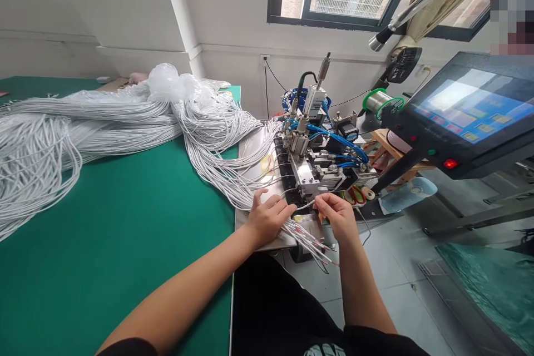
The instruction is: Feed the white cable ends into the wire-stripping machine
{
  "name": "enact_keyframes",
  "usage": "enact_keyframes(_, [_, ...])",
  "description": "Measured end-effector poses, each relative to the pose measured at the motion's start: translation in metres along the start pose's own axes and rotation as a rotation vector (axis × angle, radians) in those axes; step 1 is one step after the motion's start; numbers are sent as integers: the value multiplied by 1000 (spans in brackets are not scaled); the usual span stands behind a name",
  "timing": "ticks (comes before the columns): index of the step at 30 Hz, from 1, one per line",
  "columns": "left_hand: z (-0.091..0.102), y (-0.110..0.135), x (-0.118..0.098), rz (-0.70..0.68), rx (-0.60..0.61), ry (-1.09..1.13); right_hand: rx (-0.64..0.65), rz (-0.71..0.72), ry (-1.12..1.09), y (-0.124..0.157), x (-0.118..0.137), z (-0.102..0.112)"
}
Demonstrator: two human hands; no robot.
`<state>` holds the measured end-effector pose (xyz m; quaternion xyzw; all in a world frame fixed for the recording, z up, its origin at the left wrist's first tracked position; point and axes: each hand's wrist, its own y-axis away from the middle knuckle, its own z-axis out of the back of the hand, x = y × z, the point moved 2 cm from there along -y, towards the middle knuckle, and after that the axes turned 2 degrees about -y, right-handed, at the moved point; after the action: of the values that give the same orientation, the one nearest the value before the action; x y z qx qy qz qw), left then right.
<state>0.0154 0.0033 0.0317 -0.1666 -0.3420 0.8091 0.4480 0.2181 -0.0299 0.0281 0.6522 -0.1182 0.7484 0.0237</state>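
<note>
My right hand [341, 214] pinches the end of a single white cable [306, 207] at the near edge of the machine. The same cable runs back to my left hand [269, 218], whose fingers are curled over it, with the thumb side raised. Beneath and beside that hand lies a bundle of white cables [306, 242], their ends fanned out with some reddish tips. In front of both hands stands the wire-processing machine [306, 169], with metal clamps and blue air tubes. Several cables lead across a metal plate into its row of dark slots.
Long white cables [125, 122] are heaped across the green table [167, 245], partly under clear plastic. To the right are a lit touchscreen [475, 108], a green-rimmed solder wire spool [381, 103] and a light blue plastic container [411, 194]. A window is at the back.
</note>
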Motion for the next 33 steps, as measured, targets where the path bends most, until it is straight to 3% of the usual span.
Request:
enact_keyframes(4, [-1,0,-1,47,52,-50,-1,41,319,-6,-9,8])
enact_keyframes(8, [-4,-1,-1,77,95,-74,49,73,437,-15,-24,8])
enact_keyframes(16, [-10,2,0,72,108,-60,61,82,389,-21,-38,11])
enact_keyframes(24, [-10,3,2,41,80,-23,26,98,350,-14,-31,9])
enact_keyframes(33, [-12,2,1,55,99,-26,72,-1,266,-19,-48,8])
